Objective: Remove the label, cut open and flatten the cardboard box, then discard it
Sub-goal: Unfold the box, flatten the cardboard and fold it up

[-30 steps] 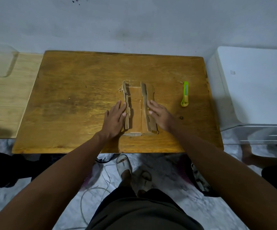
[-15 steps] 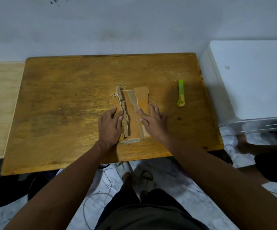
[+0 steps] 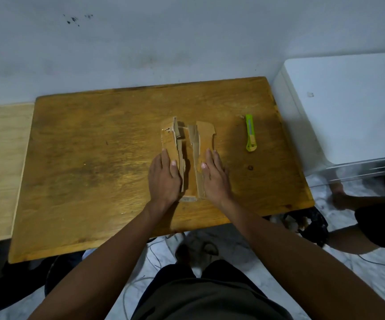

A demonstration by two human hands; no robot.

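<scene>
Left hand (image 3: pixel 164 176) and right hand (image 3: pixel 214 179) are pressing, fingers straight and released, on the side flaps of the cut-open cardboard box (image 3: pixel 188 158). The box is lying mid-table, long axis running from the near edge toward the wall. Bare wooden table (image 3: pixel 90 162) is extending widely leftward; a green utility knife (image 3: pixel 250 136) is lying apart on the right.

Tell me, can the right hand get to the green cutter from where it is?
Probably yes. The right hand lies flat on the cardboard box, holding nothing, and the green cutter lies just beyond it to the right on bare wooden table, with nothing between them.
</scene>
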